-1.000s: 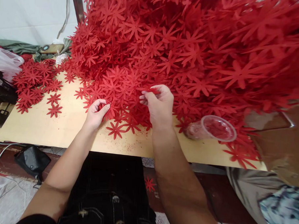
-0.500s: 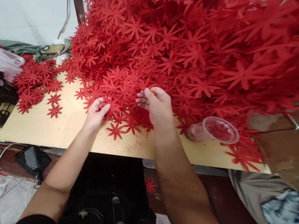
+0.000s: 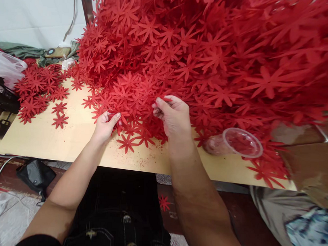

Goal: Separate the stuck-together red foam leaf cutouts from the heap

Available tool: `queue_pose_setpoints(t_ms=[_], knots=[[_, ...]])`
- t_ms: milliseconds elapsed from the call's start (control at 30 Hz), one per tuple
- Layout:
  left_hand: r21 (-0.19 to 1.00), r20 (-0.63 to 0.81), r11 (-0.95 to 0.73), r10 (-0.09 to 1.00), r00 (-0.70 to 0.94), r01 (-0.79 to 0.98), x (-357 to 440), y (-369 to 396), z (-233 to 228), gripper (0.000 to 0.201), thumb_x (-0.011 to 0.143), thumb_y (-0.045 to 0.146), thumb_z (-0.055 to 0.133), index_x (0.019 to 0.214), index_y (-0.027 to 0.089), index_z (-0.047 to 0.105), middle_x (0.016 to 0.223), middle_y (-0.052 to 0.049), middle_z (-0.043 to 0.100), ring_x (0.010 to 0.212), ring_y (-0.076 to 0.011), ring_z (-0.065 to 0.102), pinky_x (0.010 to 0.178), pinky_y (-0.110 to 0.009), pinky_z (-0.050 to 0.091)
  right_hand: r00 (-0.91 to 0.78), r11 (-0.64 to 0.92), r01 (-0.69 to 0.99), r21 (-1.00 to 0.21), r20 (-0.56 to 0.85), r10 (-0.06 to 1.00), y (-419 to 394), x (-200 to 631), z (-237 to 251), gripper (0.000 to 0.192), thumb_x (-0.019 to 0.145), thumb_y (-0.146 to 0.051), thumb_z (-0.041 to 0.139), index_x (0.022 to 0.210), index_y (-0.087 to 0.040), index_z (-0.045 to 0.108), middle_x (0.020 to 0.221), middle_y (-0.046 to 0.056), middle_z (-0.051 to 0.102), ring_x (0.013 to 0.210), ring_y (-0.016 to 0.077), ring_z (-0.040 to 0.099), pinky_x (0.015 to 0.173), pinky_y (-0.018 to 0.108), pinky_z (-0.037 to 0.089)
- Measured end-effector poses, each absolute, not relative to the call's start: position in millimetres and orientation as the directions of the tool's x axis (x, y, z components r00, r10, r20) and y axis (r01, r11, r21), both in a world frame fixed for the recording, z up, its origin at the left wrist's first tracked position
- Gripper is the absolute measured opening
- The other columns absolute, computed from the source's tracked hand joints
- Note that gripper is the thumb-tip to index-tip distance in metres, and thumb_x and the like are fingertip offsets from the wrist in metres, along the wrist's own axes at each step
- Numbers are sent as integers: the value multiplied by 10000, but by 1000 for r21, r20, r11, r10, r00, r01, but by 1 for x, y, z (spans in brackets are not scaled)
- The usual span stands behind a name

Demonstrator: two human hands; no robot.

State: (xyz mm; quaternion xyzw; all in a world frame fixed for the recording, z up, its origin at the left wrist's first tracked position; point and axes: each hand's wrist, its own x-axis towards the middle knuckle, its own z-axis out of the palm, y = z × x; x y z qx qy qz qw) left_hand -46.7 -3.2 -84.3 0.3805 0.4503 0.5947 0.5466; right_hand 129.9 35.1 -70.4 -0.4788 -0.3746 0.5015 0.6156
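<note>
Pale wooden surface, front edge towards the wearer, white wall behind.

Main heap of red flower cut-outs: covers the far and right part of the surface, rising high, spilling down to the front edge at right. Many-petalled, flat, all one red.

Left hand: at the near foot of the heap, thumb and fingers pinched on the edge of a red cut-out that lies among others; nearly closed.

Right hand: just beside the left, knuckles up, fingers curled into the heap, tips pinching a cut-out at the heap's edge; exact piece hard to tell apart from its neighbours.

Single flower: flat on the bare surface between the two wrists, apart from the heap.

Clear plastic cup: on its side to the right of the right hand, mouth facing the front right, against the heap; red shows inside.

Smaller loose pile of cut-outs: at left, well apart from the hands, with a few strays nearer the middle.

Clear plastic bag and dark objects: at the far left edge. Green cloth: along the back left.

Floor items: black pouch at left, one fallen red flower beneath the surface.

Patterned fabric: lower right corner.
</note>
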Motion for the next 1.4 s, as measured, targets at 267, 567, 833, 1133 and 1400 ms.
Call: queue_pose_setpoints(t_ms=[267,567,833,1133,1400], knots=[[943,-63,-2,981,-183,-332,-48,-2,-86,368,581,423,808,664,158,566,571,63,598,518,-45,528,560,-192,423,234,143,-101,-985,117,965,38,131,-75,294,730,-300,646,604,-215,393,516,-79,363,439,53,331,430,202,316],[903,-96,57,993,-71,-426,-45,-6,-82,445,424,366,882,741,156,651,676,28,700,610,-81,629,667,-224,509,80,67,-249,-966,49,996,27,122,-67,247,607,-270,724,696,-205,503,607,-65,569,502,57,516,466,185,439],[941,-54,1,988,-146,-338,-45,-4,-80,463,417,498,847,562,156,570,444,82,530,391,-17,411,417,-169,343,238,205,146,-968,235,943,42,137,-77,210,720,-376,670,815,-202,603,880,42,652,770,139,615,742,344,545],[954,-58,15,989,-135,-301,-45,-2,-85,530,427,558,821,533,164,483,443,78,479,389,-26,364,402,-195,292,-86,428,435,-792,436,896,10,97,-49,269,724,-355,689,957,-222,665,1096,81,663,1114,250,565,1030,490,394],[929,-29,27,1000,-1,-370,-44,-7,-86,458,662,618,671,743,168,639,603,20,612,584,-96,571,619,-238,465,-177,208,-24,-978,209,962,23,72,-72,125,713,-299,631,675,-193,576,636,-41,596,615,92,552,649,251,466]])
